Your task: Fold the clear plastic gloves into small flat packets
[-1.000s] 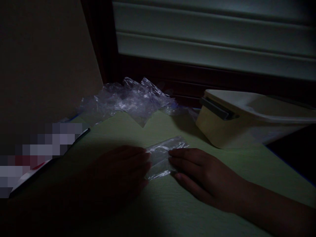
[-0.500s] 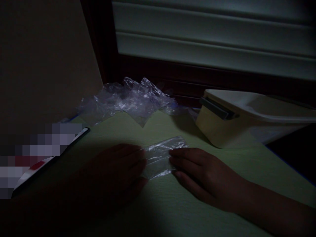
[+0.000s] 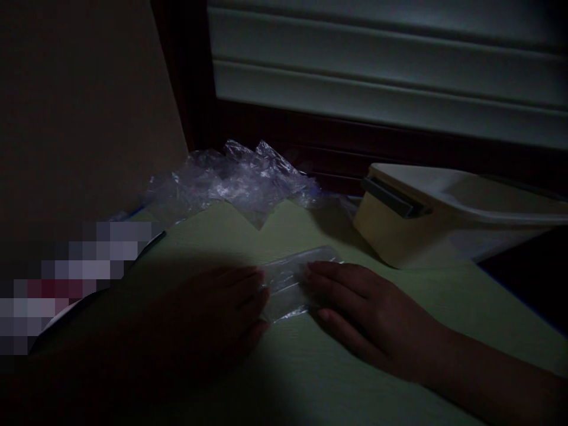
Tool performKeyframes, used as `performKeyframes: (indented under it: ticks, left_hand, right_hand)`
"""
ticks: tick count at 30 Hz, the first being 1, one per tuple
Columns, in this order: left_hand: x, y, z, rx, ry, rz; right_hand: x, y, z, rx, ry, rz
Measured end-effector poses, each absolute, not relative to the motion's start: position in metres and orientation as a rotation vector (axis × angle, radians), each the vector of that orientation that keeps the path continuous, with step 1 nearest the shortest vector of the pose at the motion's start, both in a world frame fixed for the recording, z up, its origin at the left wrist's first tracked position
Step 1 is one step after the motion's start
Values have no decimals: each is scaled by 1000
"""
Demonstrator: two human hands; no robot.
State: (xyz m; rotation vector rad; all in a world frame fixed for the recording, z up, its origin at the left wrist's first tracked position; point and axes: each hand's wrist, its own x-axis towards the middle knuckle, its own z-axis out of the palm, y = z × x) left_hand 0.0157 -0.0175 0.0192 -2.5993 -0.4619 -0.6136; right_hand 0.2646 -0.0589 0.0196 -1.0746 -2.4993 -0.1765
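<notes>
taking the clear plastic piece as the middle of our clock, we start far out at 9 o'clock, where a flat dark-edged object lies, mostly blurred into blocks. closer in, also at 9 o'clock, our left hand sits in deep shadow; its fingers reach onto the piece's left edge, but we cannot tell whether they pinch it. at 11 o'clock a heap of crumpled clear plastic rests at the back of the pale green tabletop, 1 corner pointing towards us. the piece itself lies on the tabletop between our 2 hands, shiny along its near edge. at 3 o'clock our right hand has its fingers stretched over the piece's right side, thumb spread away from the others. beyond, at 1 o'clock, is a slatted panel, and at 2 o'clock a pale box with a dark bar.
</notes>
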Motion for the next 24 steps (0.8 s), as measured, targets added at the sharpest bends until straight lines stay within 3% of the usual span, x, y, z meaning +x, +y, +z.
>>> performKeyframes:
  ticks: [24]
  left_hand:
    - [15,-17,5,-2591,-521,-650]
  right_hand:
    - [229,-42,21,-1196,-2772,272]
